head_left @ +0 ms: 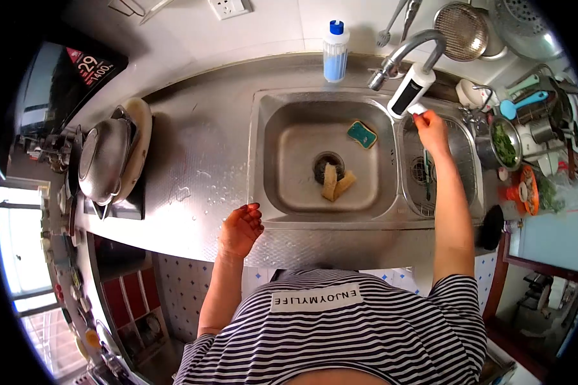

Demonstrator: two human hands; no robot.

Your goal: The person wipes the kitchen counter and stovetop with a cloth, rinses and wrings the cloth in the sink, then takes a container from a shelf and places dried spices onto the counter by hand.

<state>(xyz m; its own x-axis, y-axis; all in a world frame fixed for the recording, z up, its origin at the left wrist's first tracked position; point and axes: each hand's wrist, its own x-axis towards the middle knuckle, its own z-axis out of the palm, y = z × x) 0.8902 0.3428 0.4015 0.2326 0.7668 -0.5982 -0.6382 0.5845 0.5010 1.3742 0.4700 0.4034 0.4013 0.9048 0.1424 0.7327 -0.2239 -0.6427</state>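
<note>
My right hand (434, 133) reaches over the small sink basin (454, 192). Its fingertips pinch a small white part (417, 109) at the side of the white and black water filter (412, 90) on the faucet (424, 40). Whether that part is a lever or a knob I cannot make out. Above the counter's front edge, left of the large basin (282, 154), my left hand (241, 231) hangs with loosely curled fingers and nothing visible in it. A green and yellow sponge (362, 135) and a folded tan scrubbing cloth (334, 183) lie in the large basin.
A blue-capped bottle (335, 54) stands behind the sink. An upturned wok (99, 160) leans at the left. On the right are a bowl of greens (504, 144), an orange basket (528, 189) and a light-blue spoon (523, 104). Strainers (461, 32) hang on the wall.
</note>
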